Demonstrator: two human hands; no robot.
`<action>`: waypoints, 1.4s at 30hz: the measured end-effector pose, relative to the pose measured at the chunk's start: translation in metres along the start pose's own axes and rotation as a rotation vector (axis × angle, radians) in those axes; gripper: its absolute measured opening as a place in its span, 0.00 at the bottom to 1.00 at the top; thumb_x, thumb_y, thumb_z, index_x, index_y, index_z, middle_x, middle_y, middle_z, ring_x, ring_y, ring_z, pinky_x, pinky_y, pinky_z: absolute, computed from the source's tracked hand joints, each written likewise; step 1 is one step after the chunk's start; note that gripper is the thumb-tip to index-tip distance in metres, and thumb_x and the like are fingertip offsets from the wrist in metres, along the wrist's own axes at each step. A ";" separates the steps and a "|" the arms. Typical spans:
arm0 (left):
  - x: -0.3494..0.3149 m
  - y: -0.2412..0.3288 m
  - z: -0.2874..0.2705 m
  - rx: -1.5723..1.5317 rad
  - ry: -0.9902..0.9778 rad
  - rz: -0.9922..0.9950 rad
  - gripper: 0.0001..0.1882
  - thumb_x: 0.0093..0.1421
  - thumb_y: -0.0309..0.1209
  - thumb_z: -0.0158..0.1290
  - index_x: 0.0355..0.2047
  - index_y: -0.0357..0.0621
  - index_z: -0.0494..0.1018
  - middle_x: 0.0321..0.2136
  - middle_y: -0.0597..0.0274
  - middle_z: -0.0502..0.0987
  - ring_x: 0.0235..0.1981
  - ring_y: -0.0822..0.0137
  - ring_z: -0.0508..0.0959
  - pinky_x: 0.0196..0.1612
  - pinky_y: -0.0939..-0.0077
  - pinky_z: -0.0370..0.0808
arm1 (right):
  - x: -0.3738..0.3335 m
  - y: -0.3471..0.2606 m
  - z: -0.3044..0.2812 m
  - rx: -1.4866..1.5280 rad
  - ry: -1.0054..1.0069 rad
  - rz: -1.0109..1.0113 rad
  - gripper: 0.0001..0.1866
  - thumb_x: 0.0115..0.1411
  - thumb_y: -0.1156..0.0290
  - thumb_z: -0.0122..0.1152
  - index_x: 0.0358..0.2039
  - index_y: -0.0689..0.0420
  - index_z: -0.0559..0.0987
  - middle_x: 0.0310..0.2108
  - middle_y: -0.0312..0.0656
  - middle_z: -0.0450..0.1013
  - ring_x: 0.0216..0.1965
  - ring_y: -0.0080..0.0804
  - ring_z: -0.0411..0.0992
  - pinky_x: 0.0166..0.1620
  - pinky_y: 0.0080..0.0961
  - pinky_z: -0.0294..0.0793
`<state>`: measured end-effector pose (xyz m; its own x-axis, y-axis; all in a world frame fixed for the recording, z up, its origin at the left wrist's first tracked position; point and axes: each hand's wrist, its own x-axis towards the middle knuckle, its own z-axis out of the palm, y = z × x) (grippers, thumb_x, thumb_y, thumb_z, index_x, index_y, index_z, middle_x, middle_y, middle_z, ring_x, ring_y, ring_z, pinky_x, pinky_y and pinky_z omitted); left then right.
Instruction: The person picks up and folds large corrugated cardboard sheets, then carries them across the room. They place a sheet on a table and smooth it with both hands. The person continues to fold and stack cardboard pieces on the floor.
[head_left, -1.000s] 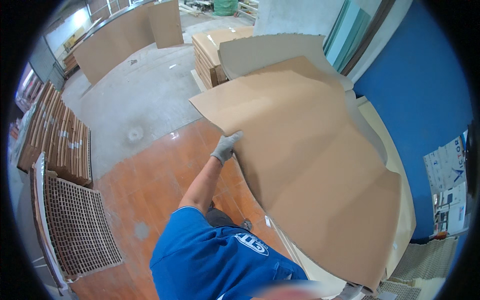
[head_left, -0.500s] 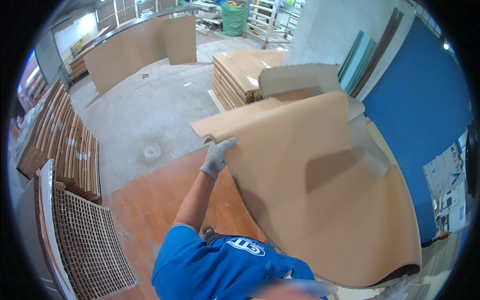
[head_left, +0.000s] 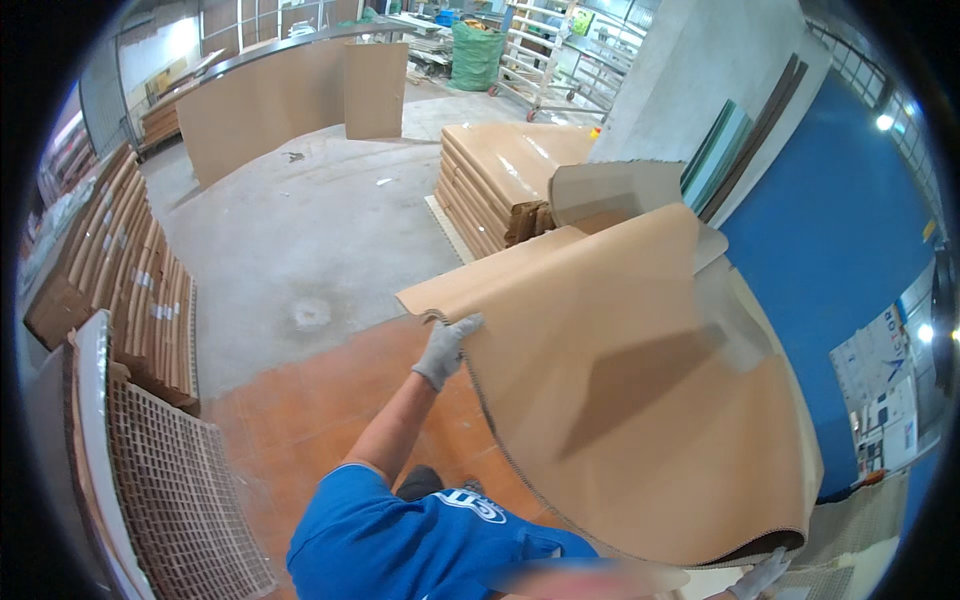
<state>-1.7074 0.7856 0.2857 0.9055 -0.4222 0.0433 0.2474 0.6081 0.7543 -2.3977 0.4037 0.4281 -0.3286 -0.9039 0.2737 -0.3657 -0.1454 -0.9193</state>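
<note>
A large brown corrugated cardboard sheet (head_left: 640,400) bends across the space in front of me and to my right. My left hand (head_left: 447,352), in a grey glove, is closed on its left edge, with fingers showing on the upper face. Down at the lower right, my right hand (head_left: 762,577), gloved too, grips the sheet's near edge beside a curled corner; part of it is cut off by the picture's rim. Behind the sheet, another curved cardboard piece (head_left: 625,192) stands up with a greyish face.
A stack of flat brown cardboard packs (head_left: 500,170) stands ahead, beside a concrete pillar (head_left: 690,90). More packs (head_left: 150,285) lean at the left, behind a lattice panel (head_left: 180,480). A blue panel (head_left: 800,230) rises at the right. Orange tiles (head_left: 300,420) meet grey concrete floor (head_left: 300,250).
My view has shifted a little. My left hand and the sheet's held edge appear lower and further right, and my right hand shows more clearly at the near corner. Both grips stay.
</note>
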 end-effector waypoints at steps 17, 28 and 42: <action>0.000 0.264 -0.227 0.071 0.019 -0.119 0.11 0.58 0.26 0.58 0.41 0.35 0.77 0.34 0.58 0.80 0.32 0.66 0.81 0.36 0.70 0.80 | -0.321 -0.234 -0.107 -0.186 0.061 -0.449 0.29 0.68 0.57 0.49 0.62 0.66 0.66 0.59 0.53 0.67 0.58 0.44 0.67 0.62 0.33 0.62; -0.007 0.340 -0.297 0.320 -0.063 -0.203 0.15 0.59 0.31 0.58 0.46 0.37 0.77 0.35 0.58 0.81 0.31 0.66 0.82 0.35 0.70 0.80 | -0.341 -0.303 -0.070 -0.322 -0.229 -0.552 0.29 0.69 0.55 0.49 0.61 0.66 0.67 0.58 0.52 0.68 0.56 0.45 0.67 0.60 0.33 0.63; 0.011 0.378 -0.329 1.298 -0.124 -0.085 0.16 0.52 0.39 0.60 0.37 0.43 0.82 0.27 0.50 0.82 0.29 0.61 0.82 0.37 0.66 0.77 | -0.347 -0.052 0.078 -0.287 -0.319 -0.049 0.17 0.66 0.63 0.54 0.48 0.63 0.76 0.42 0.48 0.75 0.39 0.38 0.69 0.43 0.37 0.71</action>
<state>-1.4908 1.2320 0.3557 0.8488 -0.5280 -0.0280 -0.2724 -0.4820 0.8327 -2.1971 0.6935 0.3591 -0.0353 -0.9844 0.1725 -0.6160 -0.1145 -0.7794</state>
